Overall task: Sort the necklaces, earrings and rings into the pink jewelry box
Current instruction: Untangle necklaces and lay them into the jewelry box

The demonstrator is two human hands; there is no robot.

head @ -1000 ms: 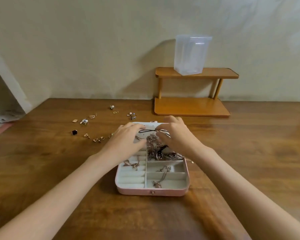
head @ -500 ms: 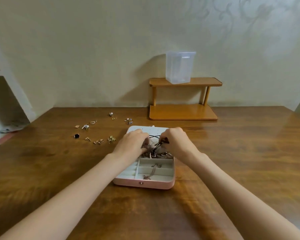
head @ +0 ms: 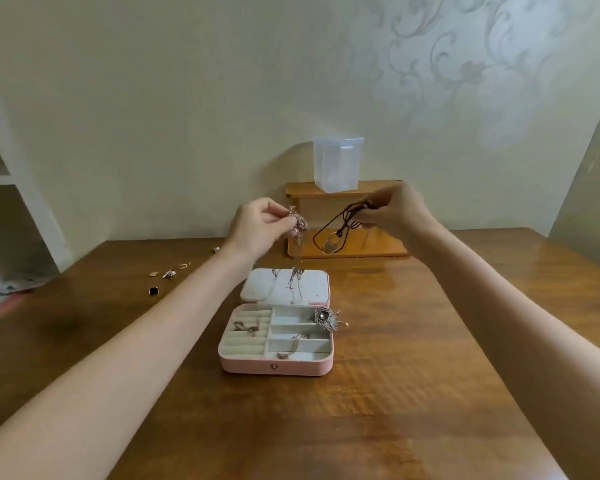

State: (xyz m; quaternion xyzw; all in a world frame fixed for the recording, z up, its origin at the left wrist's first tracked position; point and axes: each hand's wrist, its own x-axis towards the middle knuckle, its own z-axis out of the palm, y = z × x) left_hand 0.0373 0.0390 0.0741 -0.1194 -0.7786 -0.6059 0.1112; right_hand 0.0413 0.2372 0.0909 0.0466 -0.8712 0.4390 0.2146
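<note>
Where half a second ago both hands worked low in the pink jewelry box (head: pixel 277 367): now raised, tangle parted. Left hand (head: pixel 257 225) pinching silver chains (head: pixel 300 225); right hand (head: pixel 400 211) pinching black cord necklace (head: pixel 336 230). Each ready for separate stowing.

Below the left hand (head: pixel 257 225), the thin chains (head: pixel 297 271) it pinches blur into streaks, so their count cannot be told. In the right hand (head: pixel 400 211) grip, the top of the black cord necklace (head: pixel 340 225) is hidden behind the fingers; its pendant looks like an oval ring, perhaps. Left of the left grip, the small pieces on the table (head: pixel 167 273) are too tiny to tell earrings from rings. Both forearms run off the bottom edge.
</note>
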